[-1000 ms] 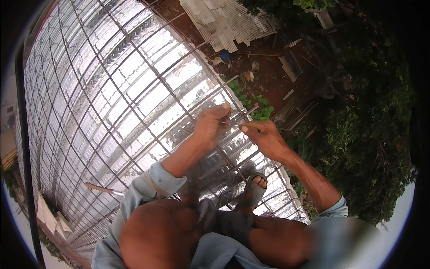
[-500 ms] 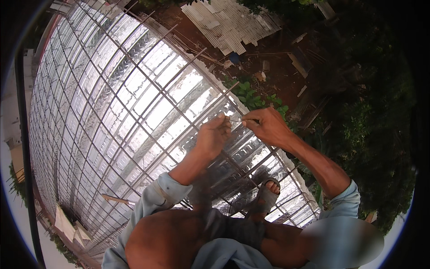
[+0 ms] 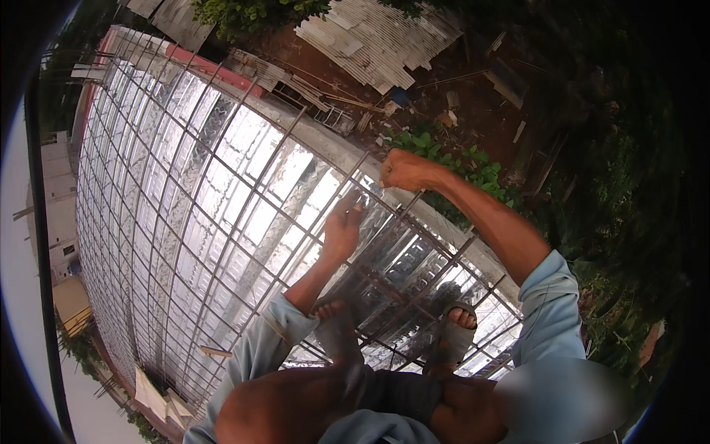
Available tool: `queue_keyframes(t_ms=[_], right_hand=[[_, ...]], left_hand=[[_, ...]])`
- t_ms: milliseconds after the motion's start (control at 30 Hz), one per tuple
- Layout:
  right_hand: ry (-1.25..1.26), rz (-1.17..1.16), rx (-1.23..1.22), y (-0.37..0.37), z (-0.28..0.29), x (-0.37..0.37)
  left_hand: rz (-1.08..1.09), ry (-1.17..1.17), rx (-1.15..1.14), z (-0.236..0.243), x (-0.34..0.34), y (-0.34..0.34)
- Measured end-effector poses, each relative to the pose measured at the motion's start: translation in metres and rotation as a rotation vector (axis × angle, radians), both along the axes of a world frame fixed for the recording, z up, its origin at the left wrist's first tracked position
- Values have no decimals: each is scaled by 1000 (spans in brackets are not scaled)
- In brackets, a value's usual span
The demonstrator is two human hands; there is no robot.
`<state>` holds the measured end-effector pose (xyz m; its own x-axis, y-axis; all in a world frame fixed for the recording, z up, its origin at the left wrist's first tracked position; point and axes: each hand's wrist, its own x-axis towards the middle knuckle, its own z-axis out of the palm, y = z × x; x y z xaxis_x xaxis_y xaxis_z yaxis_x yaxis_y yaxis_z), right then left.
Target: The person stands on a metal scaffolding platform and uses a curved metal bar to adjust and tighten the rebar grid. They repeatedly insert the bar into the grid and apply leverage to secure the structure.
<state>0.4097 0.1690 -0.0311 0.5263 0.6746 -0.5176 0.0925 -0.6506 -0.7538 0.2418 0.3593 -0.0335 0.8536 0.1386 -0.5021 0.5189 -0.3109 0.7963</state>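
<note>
My left hand (image 3: 342,228) is low over the steel rebar grid (image 3: 211,170), its fingers partly curled near a bar; what they hold, if anything, is unclear. Up and to the right, my right hand (image 3: 401,169) is closed at the grid's edge, its fingertips pinched on something too small to make out. Shiny, ribbed foil-like sheeting (image 3: 281,174) lies beneath the bars. My two feet in grey sandals (image 3: 458,340) stand on the grid below my hands, under my bent knees.
The roof's concrete edge (image 3: 318,139) drops to red dirt with old corrugated sheets (image 3: 377,41), planks and plants (image 3: 477,177). Dense trees (image 3: 614,185) fill the right. A wooden-handled tool (image 3: 216,351) lies on the grid at lower left. Buildings (image 3: 59,192) stand beyond the far left.
My right hand has moved up and left from beside my left hand, which has shifted slightly down and left. The view has swung, showing more of the roof's far end and my left foot.
</note>
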Motion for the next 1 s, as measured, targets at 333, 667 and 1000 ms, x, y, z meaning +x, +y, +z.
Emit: queue_keyframes(t_ms=[333, 667, 1000], right_hand=[[-129, -381, -76, 53, 4, -37], [360, -809, 171, 59, -18, -40], [415, -764, 214, 61, -18, -38]], left_hand=[[449, 49, -299, 15, 8, -15], [584, 113, -494, 20, 8, -10], [633, 49, -621, 35, 10, 3]])
